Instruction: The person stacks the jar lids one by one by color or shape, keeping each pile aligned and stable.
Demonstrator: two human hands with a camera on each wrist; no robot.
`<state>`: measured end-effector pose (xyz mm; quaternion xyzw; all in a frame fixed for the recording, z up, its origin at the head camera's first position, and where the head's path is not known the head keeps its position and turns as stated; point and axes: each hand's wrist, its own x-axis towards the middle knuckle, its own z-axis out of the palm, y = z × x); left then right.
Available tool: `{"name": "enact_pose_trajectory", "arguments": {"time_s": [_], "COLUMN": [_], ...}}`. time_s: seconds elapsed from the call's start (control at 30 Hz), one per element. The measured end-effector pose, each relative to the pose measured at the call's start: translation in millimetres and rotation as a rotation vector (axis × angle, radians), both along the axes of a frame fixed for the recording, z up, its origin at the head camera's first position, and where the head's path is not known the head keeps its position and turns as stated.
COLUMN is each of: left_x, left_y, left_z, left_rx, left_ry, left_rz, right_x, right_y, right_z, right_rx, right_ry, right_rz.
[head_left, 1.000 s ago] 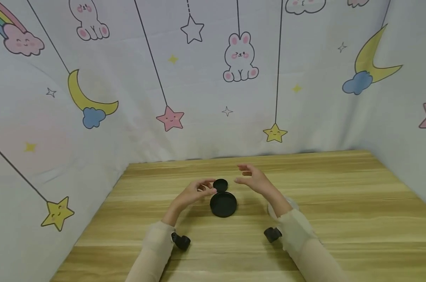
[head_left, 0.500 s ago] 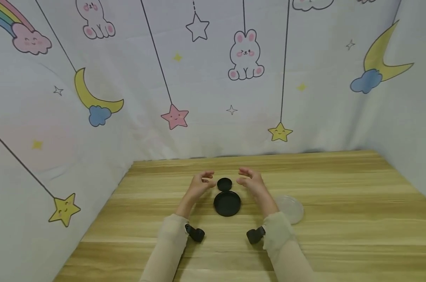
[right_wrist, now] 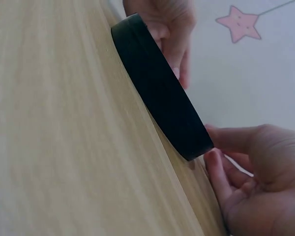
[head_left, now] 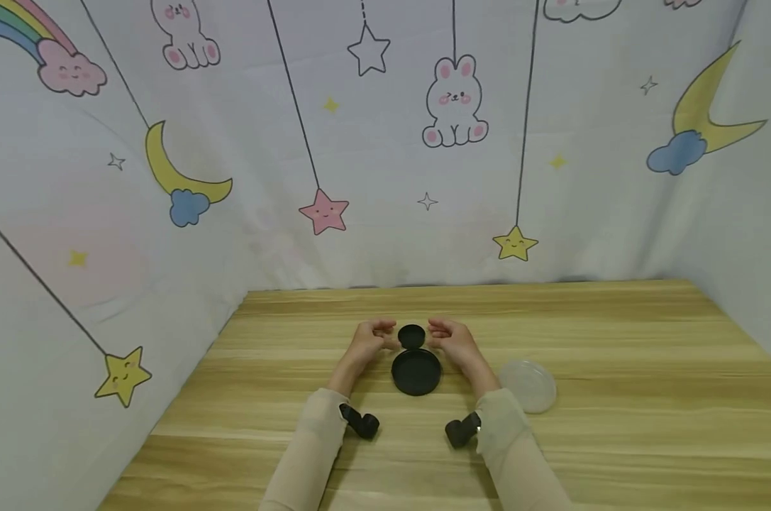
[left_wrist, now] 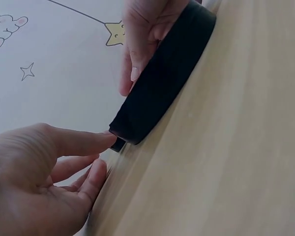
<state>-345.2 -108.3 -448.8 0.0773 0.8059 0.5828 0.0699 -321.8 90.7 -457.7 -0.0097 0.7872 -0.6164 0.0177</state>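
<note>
A large round black dish, shallow with a raised rim, lies on the table in the middle of the head view. Just behind it is a smaller round black dish; their edges meet or nearly meet. My left hand is at the left of the small dish, fingers loosely bent, thumb tip close to its edge. On the other side, my right hand curves toward the same dish with a slight gap. The large dish's side hides most of the small one in the left wrist view; whether fingertips touch it is unclear.
A clear round plastic disc lies on the wood-grain table, right of my right forearm. Printed fabric hangs behind the table and along its sides. Black wrist cameras stick out from both sleeves.
My left hand has drawn back from between the dishes to the small dish's left side. My right hand has come down and closer on its right. The clear disc is uncovered from behind the right arm.
</note>
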Motion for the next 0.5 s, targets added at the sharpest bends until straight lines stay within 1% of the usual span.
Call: {"name": "enact_pose_trajectory", "arguments": {"time_s": [0.13, 0.3, 0.4, 0.5], "left_x": [-1.1, -3.1, -4.4, -4.5], "left_y": [-0.7, 1.9, 4.1, 5.0], "left_z": [-1.1, -2.2, -2.9, -2.7], "left_rx": [0.002, 0.005, 0.002, -0.002], "left_ry": [0.008, 0.011, 0.007, 0.015], "left_rz": [-0.011, -0.015, -0.03, -0.036], "right_x": [-1.7, -2.3, -2.6, -3.3], "right_y": [-1.1, -1.9, -2.9, -5.1], "right_z": [-1.8, -1.5, -0.7, -0.1], "right_rx": [0.076, 0.201, 0.242, 0.258], "right_ry": [0.031, 0.067, 0.073, 0.078], "right_rz": [0.005, 0.006, 0.004, 0.006]}}
